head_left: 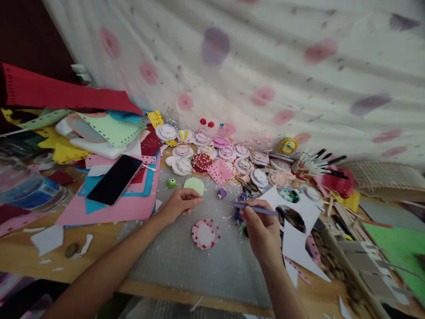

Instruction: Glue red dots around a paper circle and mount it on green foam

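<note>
The right hand (264,232) pinches a slim purple pointed tool (262,210) between thumb and fingers, its tip directed left over the grey cutting mat (159,266). The left hand (179,204) is at the near edge of a pale green paper disc (194,186), fingers bent and drawn close together; whether anything small sits between its fingertips, I cannot tell. Between the two hands and nearer the viewer, a round pink-and-white disc (203,234) rimmed with small red pieces lies flat on the mat, apart from both. Just left of the green disc is a small green round bead with an eye-like spot (171,182), and to its right, near the tool's tip, a small purple bottle (222,193). At the far side, many layered, trimmed paper discs (183,165) crowd together before a flowered curtain (232,88). On the left of the wooden bench (99,239), a dark-screened smartphone (115,179) rests on pink and blue sheets (109,213), with a clear plastic bottle (29,188) farther left. Right of the right hand lies a white paper sheet with cut-out holes (299,250)
</note>
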Motion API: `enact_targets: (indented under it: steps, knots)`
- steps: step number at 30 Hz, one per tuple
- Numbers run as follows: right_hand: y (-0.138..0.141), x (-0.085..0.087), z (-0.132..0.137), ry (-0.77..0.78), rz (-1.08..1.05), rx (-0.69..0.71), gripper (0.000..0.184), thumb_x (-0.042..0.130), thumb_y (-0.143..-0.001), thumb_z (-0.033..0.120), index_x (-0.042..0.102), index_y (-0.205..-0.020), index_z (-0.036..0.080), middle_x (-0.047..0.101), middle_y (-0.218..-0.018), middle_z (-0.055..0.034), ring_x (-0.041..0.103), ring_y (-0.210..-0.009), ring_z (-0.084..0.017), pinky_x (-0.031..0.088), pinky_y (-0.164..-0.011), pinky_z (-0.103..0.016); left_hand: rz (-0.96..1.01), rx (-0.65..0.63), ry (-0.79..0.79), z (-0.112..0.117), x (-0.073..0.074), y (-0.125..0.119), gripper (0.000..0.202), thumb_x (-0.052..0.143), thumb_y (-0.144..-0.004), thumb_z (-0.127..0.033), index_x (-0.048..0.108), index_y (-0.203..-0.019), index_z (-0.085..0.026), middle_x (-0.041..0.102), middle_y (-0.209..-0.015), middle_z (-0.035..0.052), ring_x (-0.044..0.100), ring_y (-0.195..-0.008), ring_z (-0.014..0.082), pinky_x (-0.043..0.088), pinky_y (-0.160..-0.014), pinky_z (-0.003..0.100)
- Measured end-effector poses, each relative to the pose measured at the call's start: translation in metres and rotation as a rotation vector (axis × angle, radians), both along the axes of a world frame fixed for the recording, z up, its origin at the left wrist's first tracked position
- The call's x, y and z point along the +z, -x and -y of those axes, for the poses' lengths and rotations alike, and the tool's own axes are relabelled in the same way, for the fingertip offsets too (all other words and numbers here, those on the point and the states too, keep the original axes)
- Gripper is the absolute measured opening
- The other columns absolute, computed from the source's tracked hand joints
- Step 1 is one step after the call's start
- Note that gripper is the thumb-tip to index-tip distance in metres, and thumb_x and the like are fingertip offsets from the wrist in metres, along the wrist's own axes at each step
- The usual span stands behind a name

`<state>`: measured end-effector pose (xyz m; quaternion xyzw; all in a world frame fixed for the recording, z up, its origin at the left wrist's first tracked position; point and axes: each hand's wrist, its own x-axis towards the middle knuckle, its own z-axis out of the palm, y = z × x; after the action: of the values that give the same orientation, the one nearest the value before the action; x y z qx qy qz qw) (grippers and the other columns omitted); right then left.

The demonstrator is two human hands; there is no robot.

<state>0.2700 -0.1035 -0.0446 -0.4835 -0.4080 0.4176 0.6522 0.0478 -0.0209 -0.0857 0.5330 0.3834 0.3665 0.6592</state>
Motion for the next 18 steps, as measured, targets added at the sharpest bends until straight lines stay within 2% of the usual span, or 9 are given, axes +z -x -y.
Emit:
enact_targets:
  steps: [7,14,18]
  knots:
    - [-0.005,-0.013,0.009,0.079,-0.114,0.013,0.021,0.076,-0.073,0.029,0.06,-0.086,0.025,0.066,-0.092,-0.0012,0.063,-0.072,-0.012,0.052,-0.065,-0.022,-0.038,-0.068,0.035,0.006,0.001,-0.003,0.027,0.071,-0.072,-0.04,0.067,-0.075,-0.013,0.047,-0.048,-0.0074,0.037,-0.039,0.0041,0.025,-0.037,0.016]
    - [0.015,-0.016,-0.021,0.077,-0.164,0.133,0.021,0.073,-0.076,0.032,0.055,-0.086,0.026,0.071,-0.093,-0.0006,0.067,-0.088,-0.015,0.053,-0.078,-0.027,-0.026,-0.102,0.037,0.005,0.006,-0.001,0.035,0.062,-0.08,-0.045,0.071,-0.083,-0.011,0.047,-0.044,-0.0066,0.035,-0.038,0.0042,0.024,-0.038,0.016]
    - [0.024,-0.023,-0.035,0.069,-0.224,0.171,0.023,0.072,-0.076,0.033,0.053,-0.087,0.026,0.072,-0.093,0.0001,0.068,-0.086,-0.015,0.053,-0.081,-0.03,-0.02,-0.105,0.022,0.003,0.006,-0.001,0.033,0.065,-0.077,-0.043,0.07,-0.083,-0.011,0.047,-0.044,-0.0066,0.036,-0.038,0.0042,0.023,-0.038,0.016]
